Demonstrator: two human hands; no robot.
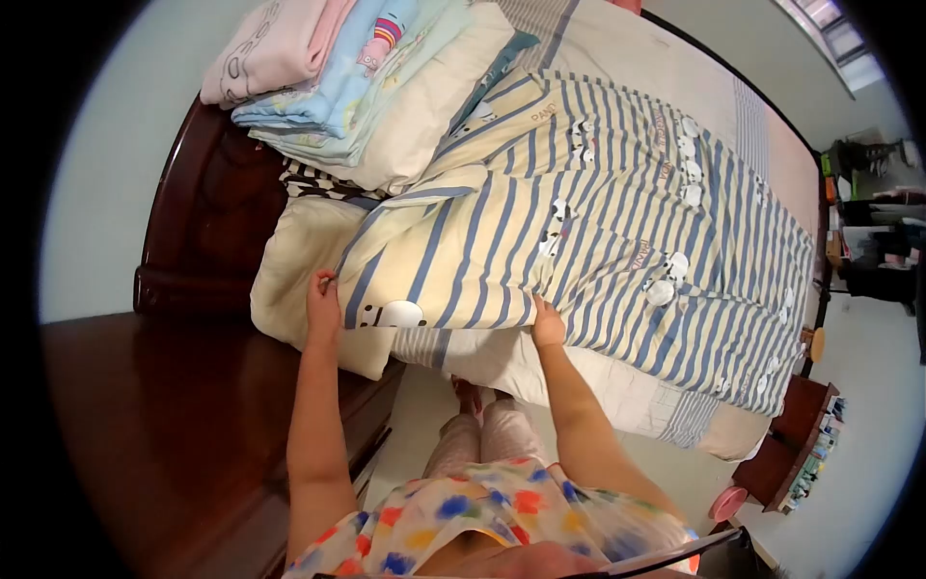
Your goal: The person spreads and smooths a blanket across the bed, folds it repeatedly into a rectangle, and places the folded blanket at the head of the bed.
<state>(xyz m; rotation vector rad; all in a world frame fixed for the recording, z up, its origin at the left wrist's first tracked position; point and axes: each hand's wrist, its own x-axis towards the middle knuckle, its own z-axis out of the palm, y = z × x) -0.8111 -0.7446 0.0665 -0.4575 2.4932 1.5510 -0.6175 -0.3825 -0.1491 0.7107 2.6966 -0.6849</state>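
Observation:
A cream duvet cover with blue stripes and panda prints [598, 232] lies spread over the bed. My left hand [325, 297] is closed on its near corner, beside the cream pillow [289, 256] at the headboard end. Farther along the same near edge, my right hand [548, 323] grips the cover, fingers partly hidden by the cloth. Between my hands the edge is drawn fairly straight, with a panda face printed just above it. Below that edge the pale bed sheet [502, 357] shows.
A stack of folded blankets [338, 77] rests at the head of the bed, against the dark wooden headboard [207, 193]. To my left stands a dark wooden cabinet [183, 425]. A pink basin [728, 503] and a wooden shelf [786, 444] are at the far right.

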